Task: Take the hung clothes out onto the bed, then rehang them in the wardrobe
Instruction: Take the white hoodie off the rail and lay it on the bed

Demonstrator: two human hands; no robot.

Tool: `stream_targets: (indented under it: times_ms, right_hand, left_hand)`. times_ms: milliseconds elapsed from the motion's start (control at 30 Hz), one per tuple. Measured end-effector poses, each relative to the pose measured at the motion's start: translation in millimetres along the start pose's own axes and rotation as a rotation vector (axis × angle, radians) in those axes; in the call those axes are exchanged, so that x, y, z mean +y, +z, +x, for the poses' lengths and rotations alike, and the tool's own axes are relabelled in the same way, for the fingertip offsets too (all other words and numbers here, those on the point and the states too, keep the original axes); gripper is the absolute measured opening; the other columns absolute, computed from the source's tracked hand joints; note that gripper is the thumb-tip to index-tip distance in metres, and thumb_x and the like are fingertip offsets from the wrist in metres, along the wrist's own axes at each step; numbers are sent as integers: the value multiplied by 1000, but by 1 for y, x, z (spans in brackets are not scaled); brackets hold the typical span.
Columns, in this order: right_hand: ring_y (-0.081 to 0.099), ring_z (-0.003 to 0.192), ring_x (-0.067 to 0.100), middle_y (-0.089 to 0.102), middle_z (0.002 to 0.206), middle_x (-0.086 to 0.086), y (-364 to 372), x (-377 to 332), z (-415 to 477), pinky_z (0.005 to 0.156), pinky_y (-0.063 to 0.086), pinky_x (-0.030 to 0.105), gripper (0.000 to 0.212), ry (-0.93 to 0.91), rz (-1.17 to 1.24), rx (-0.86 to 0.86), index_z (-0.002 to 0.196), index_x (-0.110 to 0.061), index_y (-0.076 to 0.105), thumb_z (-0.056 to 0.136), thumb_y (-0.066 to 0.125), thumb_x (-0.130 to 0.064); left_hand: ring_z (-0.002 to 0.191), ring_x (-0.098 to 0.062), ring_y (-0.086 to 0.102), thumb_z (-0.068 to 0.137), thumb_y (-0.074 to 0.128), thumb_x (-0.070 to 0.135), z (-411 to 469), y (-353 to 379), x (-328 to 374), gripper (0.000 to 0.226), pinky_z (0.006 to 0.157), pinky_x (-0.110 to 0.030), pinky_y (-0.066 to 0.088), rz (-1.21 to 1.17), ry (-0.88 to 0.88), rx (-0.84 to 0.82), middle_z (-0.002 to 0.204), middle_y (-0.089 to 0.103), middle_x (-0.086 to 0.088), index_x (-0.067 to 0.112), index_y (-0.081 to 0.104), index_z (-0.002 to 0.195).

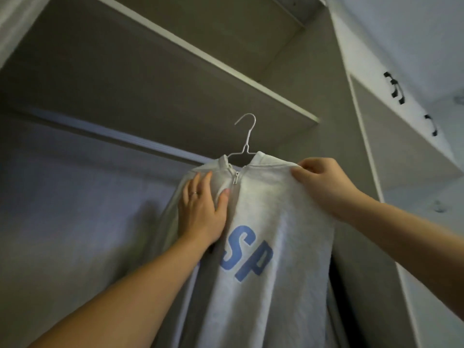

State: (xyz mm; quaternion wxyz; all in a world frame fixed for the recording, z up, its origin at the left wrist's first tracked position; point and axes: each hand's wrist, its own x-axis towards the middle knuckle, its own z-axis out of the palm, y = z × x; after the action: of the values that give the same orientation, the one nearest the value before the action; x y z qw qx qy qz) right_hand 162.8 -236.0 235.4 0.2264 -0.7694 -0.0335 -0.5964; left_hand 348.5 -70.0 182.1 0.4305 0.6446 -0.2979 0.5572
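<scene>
- The light grey zip-neck sweatshirt with blue letters on its chest (pixel 271 209) hangs at the centre of the frame, held up in front of the open wardrobe and draped on a thin white wire hanger (pixel 249 134).
- The hanger's hook stands free above the collar and catches on nothing. Its open end points to the left of the frame.
- The pale wardrobe rail (pixel 113 134) runs from the middle left down toward the centre and vanishes behind the sweatshirt's shoulder. The hook sits to the right of that visible end and higher in the frame.
- The left grip (pixel 200 212) lies flat on the chest beside the zip, fingers straight, pressing without clasping.
- The right grip (pixel 324 187) pinches the shoulder fabric at the centre right with curled fingers.
- Judgement: the left grip is nearer the rail, so seating the hook means carrying it leftward over the bar.
- The grey-brown shelf board (pixel 175 91) lies close above.
</scene>
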Motion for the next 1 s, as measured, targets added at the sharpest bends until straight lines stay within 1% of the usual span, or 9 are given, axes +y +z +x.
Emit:
stream_targets:
  times_ms: [200,300,400,500,633,733,833,900,1000]
  right_hand:
    - [57,74,20,62,72,-5,-119,19,-44,66,41,33,20,-96,-354,54,81,-18,66,96,55,-27]
    - [57,77,22,62,75,-6,-184,31,-68,68,46,37,21,-77,-509,78,84,-21,65,97,52,-31]
    - [58,79,25,60,76,-6,-251,45,-93,68,47,37,18,-33,-650,112,85,-27,62,97,51,-34]
    - [59,83,27,63,83,0,-316,51,-126,70,47,37,19,24,-751,123,94,-24,66,97,50,-34]
    - [54,79,24,62,84,1,-403,49,-175,66,35,32,20,71,-907,151,100,-22,67,98,51,-33]
    - [58,81,27,69,90,8,-470,46,-213,68,43,35,20,112,-993,162,99,-20,68,98,52,-32]
    - [60,81,31,68,87,8,-529,43,-254,70,46,37,19,156,-1084,161,99,-17,67,98,53,-29]
    - [60,78,28,65,83,4,-563,45,-283,67,42,33,18,204,-1137,144,98,-16,67,99,53,-27]
    - [61,72,26,66,80,3,-609,51,-329,64,49,37,15,262,-1249,133,96,-19,65,98,53,-28]
  left_hand:
    - [147,-31,21,90,22,62,-20,32,95,77,120,-47,16,-54,127,-11,160,28,-11,17,34,151]
    - [148,-29,18,91,23,60,-42,47,160,75,120,-47,13,-143,153,-46,161,27,-9,18,32,152]
    - [144,-30,27,91,26,60,-70,62,226,73,117,-53,20,-248,166,-95,155,37,-7,17,37,149]
    - [131,-30,41,91,29,59,-104,77,288,69,110,-52,30,-329,175,-163,143,49,-7,17,44,143]
    - [113,-31,51,90,26,65,-151,95,371,68,100,-44,36,-480,156,-263,128,57,-7,20,50,134]
    - [99,-28,55,89,26,66,-186,108,428,63,91,-43,42,-637,175,-384,114,62,-5,20,54,122]
    - [80,-27,57,91,30,62,-223,130,480,50,74,-41,48,-750,211,-546,90,63,-6,19,54,98]
    - [75,-34,59,94,32,57,-251,147,516,47,63,-43,46,-816,243,-648,81,62,-12,15,49,84]
    - [74,-39,59,103,40,42,-299,172,577,38,57,-39,35,-924,293,-752,83,64,-21,13,46,80]
